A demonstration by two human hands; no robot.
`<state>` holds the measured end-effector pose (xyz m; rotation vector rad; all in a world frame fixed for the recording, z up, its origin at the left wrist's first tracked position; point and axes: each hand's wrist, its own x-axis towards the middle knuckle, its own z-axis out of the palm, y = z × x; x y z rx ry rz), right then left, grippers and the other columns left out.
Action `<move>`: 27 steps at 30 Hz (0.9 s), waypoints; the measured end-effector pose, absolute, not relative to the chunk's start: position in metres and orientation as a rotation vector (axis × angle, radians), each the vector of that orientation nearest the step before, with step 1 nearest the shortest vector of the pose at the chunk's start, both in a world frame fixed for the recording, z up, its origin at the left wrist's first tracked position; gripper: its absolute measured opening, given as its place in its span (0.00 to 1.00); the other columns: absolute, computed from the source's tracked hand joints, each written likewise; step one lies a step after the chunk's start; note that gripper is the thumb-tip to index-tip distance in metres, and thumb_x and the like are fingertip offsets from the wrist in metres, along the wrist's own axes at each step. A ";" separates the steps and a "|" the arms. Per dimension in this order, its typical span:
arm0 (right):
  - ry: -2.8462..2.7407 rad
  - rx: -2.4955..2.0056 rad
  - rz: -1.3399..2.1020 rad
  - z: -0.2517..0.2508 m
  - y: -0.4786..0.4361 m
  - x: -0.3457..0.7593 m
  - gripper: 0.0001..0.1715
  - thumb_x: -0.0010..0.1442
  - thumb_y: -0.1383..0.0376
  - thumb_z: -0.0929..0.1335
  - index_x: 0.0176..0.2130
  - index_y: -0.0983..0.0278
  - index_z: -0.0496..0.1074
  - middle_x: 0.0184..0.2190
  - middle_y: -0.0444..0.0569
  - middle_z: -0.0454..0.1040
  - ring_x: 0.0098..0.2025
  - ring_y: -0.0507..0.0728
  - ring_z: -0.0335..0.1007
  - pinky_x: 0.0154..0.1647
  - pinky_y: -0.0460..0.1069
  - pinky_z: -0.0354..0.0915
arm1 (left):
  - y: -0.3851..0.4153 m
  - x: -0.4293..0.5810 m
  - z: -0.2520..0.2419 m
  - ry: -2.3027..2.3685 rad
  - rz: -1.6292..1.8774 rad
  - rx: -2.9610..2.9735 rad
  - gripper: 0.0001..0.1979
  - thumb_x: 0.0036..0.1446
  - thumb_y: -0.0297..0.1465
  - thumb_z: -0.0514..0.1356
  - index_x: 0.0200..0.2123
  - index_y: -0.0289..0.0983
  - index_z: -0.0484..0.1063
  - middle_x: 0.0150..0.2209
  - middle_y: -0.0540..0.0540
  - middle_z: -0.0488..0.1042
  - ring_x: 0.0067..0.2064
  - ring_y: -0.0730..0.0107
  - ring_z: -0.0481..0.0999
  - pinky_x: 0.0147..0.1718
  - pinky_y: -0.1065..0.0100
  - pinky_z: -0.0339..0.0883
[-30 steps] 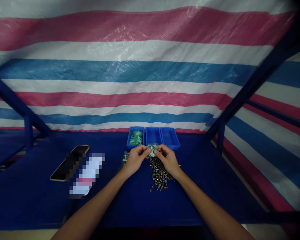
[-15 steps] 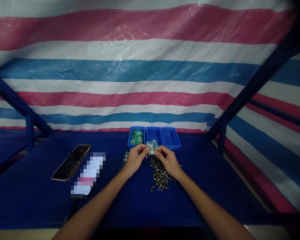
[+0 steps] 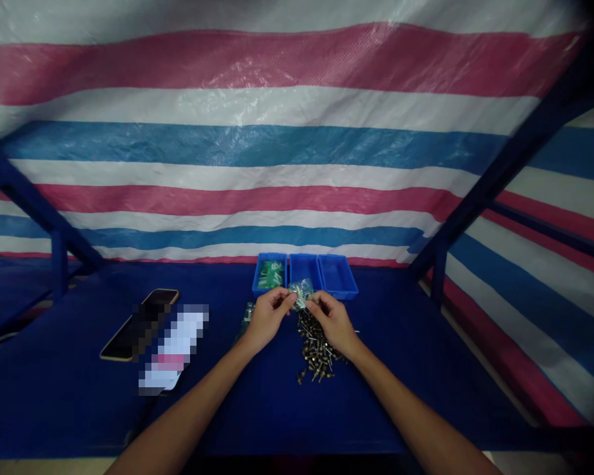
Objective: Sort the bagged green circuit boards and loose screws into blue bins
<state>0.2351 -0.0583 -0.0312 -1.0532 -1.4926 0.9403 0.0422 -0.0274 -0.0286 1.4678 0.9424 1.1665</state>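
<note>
Between my two hands is a small clear plastic bag (image 3: 301, 290) with pale, shiny contents too small to name. My left hand (image 3: 268, 316) pinches its left side between thumb and fingers. On the right side, the fingers of my right hand (image 3: 335, 321) are closed on the same bag. A pile of small brass-and-silver metal parts with thin shanks (image 3: 317, 356) lies on the blue table below the bag, partly covered by my right hand. Another clear packet (image 3: 248, 313) rests beside my left wrist, partly hidden by it.
Three blue bins stand behind my hands: the left bin (image 3: 255, 285) holds green-and-white packets, beside a middle bin (image 3: 304, 264) and a right bin (image 3: 339, 274). A phone (image 3: 161, 300) and a blurred white item (image 3: 178, 343) lie left on the table (image 3: 257, 409). Blue frame bars (image 3: 468, 204) flank it.
The bag has turned slightly between my fingers, and its contents catch the light differently. Both hands keep their hold; the whole view has shifted slightly.
</note>
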 end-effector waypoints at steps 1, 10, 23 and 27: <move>-1.492 -1.058 0.936 -0.031 -0.058 0.235 0.19 0.69 0.51 0.69 0.33 0.60 0.66 0.28 0.41 0.61 0.32 0.54 0.57 0.35 0.48 0.56 | -0.027 0.042 -0.029 0.940 1.179 1.482 0.16 0.64 0.44 0.66 0.35 0.37 0.76 0.29 0.51 0.73 0.29 0.71 0.72 0.32 0.70 0.65; -1.497 -1.081 0.913 -0.031 -0.058 0.236 0.18 0.68 0.51 0.71 0.34 0.60 0.70 0.28 0.41 0.64 0.31 0.54 0.58 0.35 0.48 0.57 | -0.028 0.041 -0.025 0.961 1.189 1.546 0.17 0.65 0.45 0.65 0.34 0.37 0.75 0.28 0.51 0.74 0.31 0.69 0.72 0.34 0.70 0.64; -1.511 -1.080 0.901 -0.029 -0.059 0.236 0.17 0.69 0.51 0.70 0.35 0.60 0.72 0.29 0.42 0.67 0.32 0.55 0.61 0.36 0.48 0.59 | -0.026 0.039 -0.024 0.962 1.196 1.528 0.18 0.64 0.44 0.66 0.30 0.36 0.73 0.28 0.51 0.73 0.32 0.70 0.70 0.35 0.70 0.63; -1.511 -1.080 0.886 -0.029 -0.060 0.237 0.17 0.69 0.51 0.69 0.35 0.60 0.72 0.29 0.42 0.67 0.32 0.55 0.62 0.36 0.48 0.59 | -0.027 0.040 -0.022 0.952 1.196 1.513 0.18 0.63 0.45 0.67 0.30 0.37 0.73 0.27 0.52 0.72 0.31 0.71 0.69 0.34 0.70 0.62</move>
